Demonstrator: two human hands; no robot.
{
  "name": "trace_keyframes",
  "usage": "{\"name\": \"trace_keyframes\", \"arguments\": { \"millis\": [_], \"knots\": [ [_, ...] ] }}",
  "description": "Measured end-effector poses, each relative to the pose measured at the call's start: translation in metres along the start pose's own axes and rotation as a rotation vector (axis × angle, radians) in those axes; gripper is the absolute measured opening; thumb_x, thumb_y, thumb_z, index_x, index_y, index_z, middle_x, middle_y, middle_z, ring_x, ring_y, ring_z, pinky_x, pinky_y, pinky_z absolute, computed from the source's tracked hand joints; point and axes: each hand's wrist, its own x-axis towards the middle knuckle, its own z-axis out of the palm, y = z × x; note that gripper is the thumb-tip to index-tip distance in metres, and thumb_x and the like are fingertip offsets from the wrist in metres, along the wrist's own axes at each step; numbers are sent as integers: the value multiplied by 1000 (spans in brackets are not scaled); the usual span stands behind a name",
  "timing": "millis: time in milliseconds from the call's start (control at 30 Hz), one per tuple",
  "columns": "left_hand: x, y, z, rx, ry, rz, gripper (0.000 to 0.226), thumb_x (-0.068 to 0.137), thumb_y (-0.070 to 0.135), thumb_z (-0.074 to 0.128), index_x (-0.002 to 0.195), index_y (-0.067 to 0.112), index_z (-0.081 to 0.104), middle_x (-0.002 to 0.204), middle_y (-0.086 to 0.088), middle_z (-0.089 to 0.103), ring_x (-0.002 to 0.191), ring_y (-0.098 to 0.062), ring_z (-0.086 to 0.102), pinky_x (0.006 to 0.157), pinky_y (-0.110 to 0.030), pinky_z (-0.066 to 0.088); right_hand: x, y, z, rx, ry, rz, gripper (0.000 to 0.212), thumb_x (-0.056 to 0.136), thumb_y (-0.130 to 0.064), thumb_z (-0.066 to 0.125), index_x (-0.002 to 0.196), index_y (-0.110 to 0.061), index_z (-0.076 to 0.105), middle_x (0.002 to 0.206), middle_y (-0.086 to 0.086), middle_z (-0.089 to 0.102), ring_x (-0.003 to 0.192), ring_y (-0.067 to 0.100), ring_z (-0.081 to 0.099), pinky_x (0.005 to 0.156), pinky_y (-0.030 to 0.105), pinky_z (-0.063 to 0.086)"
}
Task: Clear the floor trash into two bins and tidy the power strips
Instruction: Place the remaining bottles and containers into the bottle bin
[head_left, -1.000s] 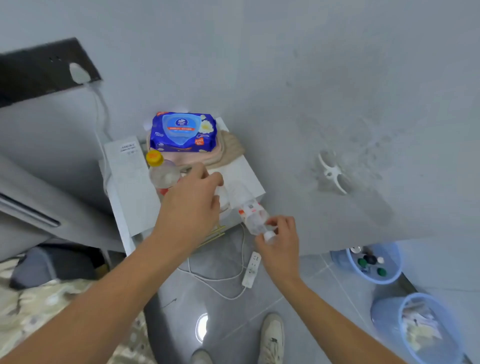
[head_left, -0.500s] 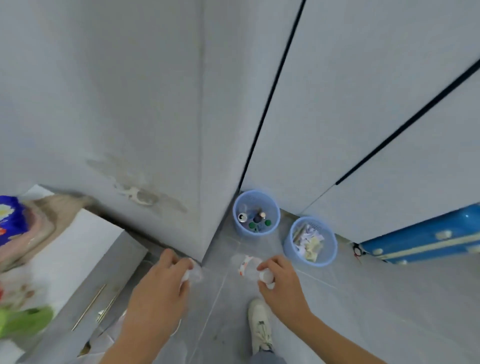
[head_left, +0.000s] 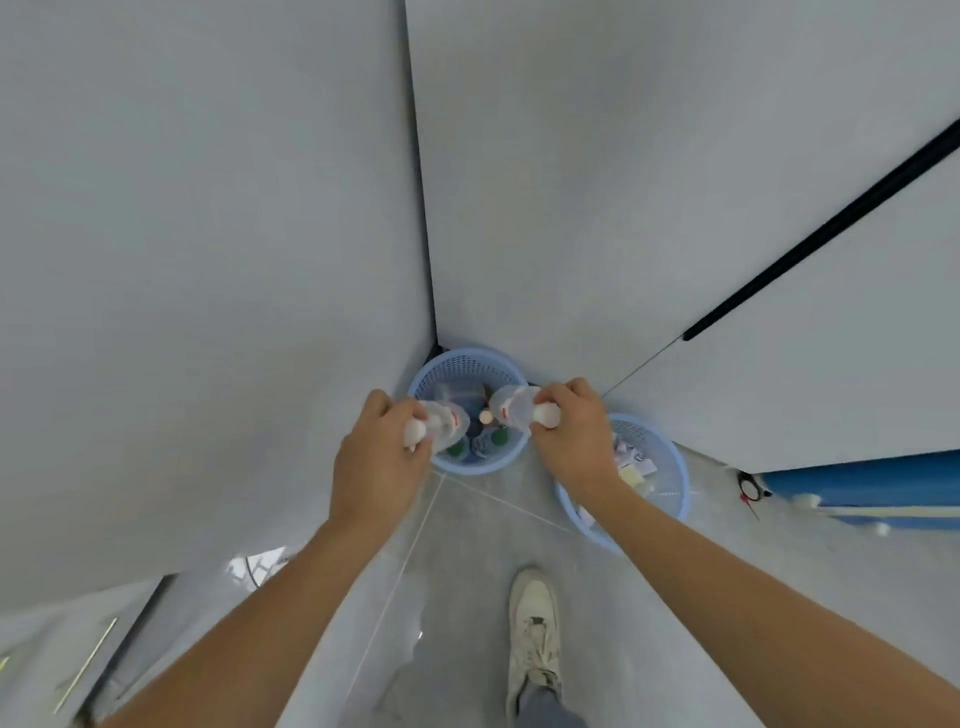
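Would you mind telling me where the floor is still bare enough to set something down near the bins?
Bare grey tile lies between the shoe and the bottle bin, and to the right of the shoe up to the paper bin. It is crowded in the corner: both bins hold trash, and the left hand and right hand hold bottles over the bottle bin.

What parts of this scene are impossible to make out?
- Head view: bottle caps, wrapped by left hand and right hand.
- Corner bin: contents blurred, behind two bottles.
- Paper bin: near side covered by right forearm.
- Blue case: cut by frame edge.
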Motion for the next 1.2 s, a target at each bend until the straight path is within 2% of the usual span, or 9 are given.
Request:
{"name": "trace_keyframes", "arguments": {
  "millis": [133,233,400,533,667,833,933,1033,1200],
  "knots": [
    [59,-25,57,90,-17,32,18,90,19,73,105,21,63,100,7,42,67,-20,55,60,-31,45,64,31,34,-47,-98,-62,27,79,6,65,102,-8,69,108,8,55,97,30,53,80,40,50],
    [91,-41,96,123,-55,-4,19,91,18,72,109,19,64,107,2,47,72,-25,59,65,-34,50,94,53,60,-101,-153,-101,27,81,5,65,104,-10,67,110,8,54,98,30,51,81,40,49],
    [117,-58,149,107,-97,-86,20,91,15,71,110,16,66,118,-6,52,86,-34,65,71,-34,47,112,77,96,-166,-244,-153,24,80,6,66,102,-4,66,111,13,54,96,34,50,83,49,49],
    [129,-62,171,130,-78,-74,17,92,19,69,108,15,64,124,-5,52,86,-35,65,71,-36,48,120,93,109,-214,-257,-155,30,80,8,65,108,-3,68,114,14,55,98,36,51,84,50,50],
    [129,-75,175,185,-112,-107,31,91,24,71,118,18,60,126,-9,48,85,-35,65,68,-33,45,125,102,109,-296,-314,-141,35,83,-6,72,117,-9,65,118,12,50,101,35,54,86,46,53],
    [115,-84,170,190,-185,-174,52,88,32,76,131,21,47,127,-10,46,98,-36,65,77,-39,53,117,100,104,-416,-377,-155,42,86,-28,72,123,-14,59,120,10,47,110,31,48,80,40,52],
    [103,-82,166,189,-186,-168,60,88,33,75,138,21,43,127,-10,46,103,-34,63,80,-38,54,104,97,98,-434,-322,-204,47,84,-28,73,127,-12,60,121,12,51,110,33,47,79,40,50],
    [87,-78,154,149,-144,-168,61,89,30,75,139,21,42,125,-9,44,98,-31,64,75,-37,55,85,85,92,-411,-243,-280,45,82,-21,75,124,-11,62,119,12,55,108,33,50,82,46,52],
    [40,-73,110,72,-78,-175,60,92,30,70,142,21,39,125,-7,41,96,-26,61,67,-37,54,22,45,87,-308,-272,-395,37,82,-18,75,117,-11,64,118,9,58,107,32,54,83,44,53]
  ]
}}
